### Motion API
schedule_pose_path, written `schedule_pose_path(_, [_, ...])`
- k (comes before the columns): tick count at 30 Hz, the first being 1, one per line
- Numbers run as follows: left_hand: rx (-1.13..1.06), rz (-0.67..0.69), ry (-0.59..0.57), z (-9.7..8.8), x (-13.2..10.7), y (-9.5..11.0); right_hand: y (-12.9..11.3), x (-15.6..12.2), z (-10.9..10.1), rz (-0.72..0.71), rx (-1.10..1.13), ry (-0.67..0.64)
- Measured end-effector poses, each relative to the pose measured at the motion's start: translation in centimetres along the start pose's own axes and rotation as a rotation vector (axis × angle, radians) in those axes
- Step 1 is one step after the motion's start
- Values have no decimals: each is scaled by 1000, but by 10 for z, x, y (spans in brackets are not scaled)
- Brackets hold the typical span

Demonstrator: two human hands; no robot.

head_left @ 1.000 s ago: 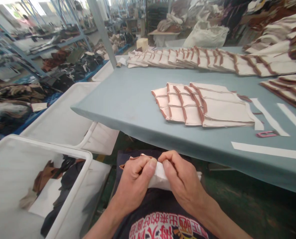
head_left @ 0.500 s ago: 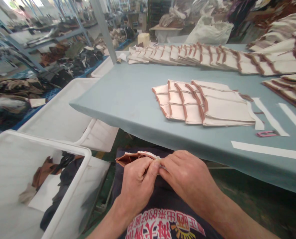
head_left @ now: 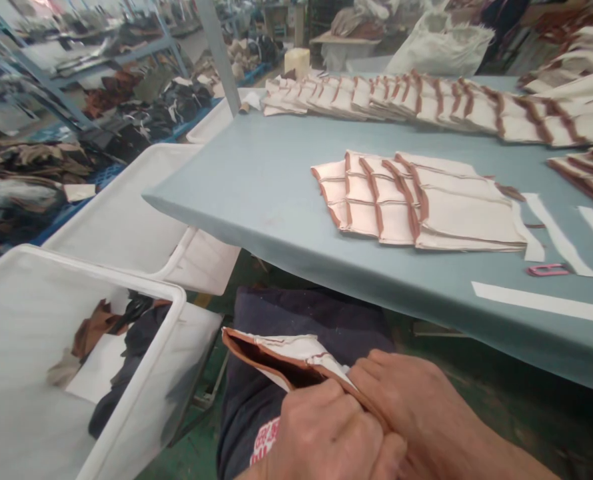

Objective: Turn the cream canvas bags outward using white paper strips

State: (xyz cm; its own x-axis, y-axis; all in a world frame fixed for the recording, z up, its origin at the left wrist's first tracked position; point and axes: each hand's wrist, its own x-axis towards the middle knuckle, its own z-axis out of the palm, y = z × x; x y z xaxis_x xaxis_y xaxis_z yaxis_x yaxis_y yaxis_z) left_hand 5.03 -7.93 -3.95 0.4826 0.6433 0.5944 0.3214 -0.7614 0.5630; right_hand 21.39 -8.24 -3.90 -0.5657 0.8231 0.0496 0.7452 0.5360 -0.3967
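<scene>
A sewn fabric piece (head_left: 296, 345), cream outside with a brown folded edge, lies across my lap with its mouth gaping toward the left. My left hand (head_left: 334, 433) is closed on the brown edge at the near side, fingers curled. Just to the right, my right hand (head_left: 406, 393) grips the same piece, its knuckles up and close against the left hand. The fingertips of both hands are hidden by the hands and the fabric. Beneath is a dark apron (head_left: 256, 387) with red and white print, partly covered.
On the blue-green table (head_left: 256, 173) rests an overlapping stack of cream pieces with brown edges (head_left: 396, 200). A long row of similar pieces (head_left: 376, 97) lies behind. White strips (head_left: 546, 303) and a pink snipper (head_left: 548, 269) are at right. White bins (head_left: 181, 293) stand left.
Both hands have moved down and right, nearer to me, with the fabric piece. More of its cream side and its open mouth now shows.
</scene>
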Motion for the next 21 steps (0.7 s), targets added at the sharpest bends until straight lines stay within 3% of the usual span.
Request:
schedule_pose_path(3, [-2, 0, 11, 8, 0, 3, -1, 6, 2, 90, 110, -117])
schedule_pose_path(7, [-54, -26, -2, 3, 9, 0, -10, 16, 11, 168, 298, -108])
schedule_pose_path(11, [-162, -22, -15, -22, 15, -10, -16, 13, 7, 237, 345, -88])
schedule_pose_path(15, [-324, -187, 14, -56, 18, -27, 7, 11, -25, 184, 630, -234])
schedule_pose_path(18, [-523, -294, 28, -77, 23, -41, 31, 24, -51, 223, 736, -37])
schedule_pose_path(21, [-698, -388, -49, -93, 33, -50, 35, 58, -63, 43, 767, 172])
